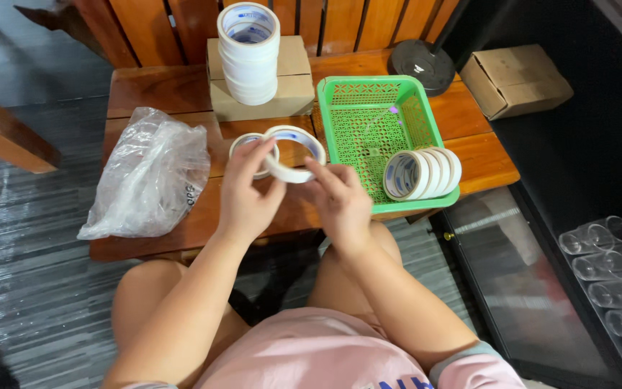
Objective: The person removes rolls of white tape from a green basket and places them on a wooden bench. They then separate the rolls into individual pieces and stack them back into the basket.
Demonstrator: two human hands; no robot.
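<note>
Both hands are raised together over the front middle of the low brown wooden table (pixel 152 90). The left hand (pixel 245 196) grips a white roll of tape with a blue-printed core (pixel 294 153) by its left rim, fingers curled over the outside of the ring. The right hand (pixel 341 202) meets the same roll from the lower right, its index finger lying against the outer wrap. The roll is tilted, with its open core facing up toward the camera.

A second, flatter white tape roll (pixel 242 144) sits just behind the left hand's fingers, partly hidden (whether it rests on the table or is held cannot be told).

At the back edge of the table, a stack of white tape rolls (pixel 249 54) stands on a flat brown cardboard box (pixel 294 90). A green perforated plastic basket (pixel 372 119) occupies the right side of the table; a row of white tape rolls on edge (pixel 420 173) lies in its front right corner. A crumpled clear plastic bag (pixel 149 173) lies at the left front of the table.
</note>
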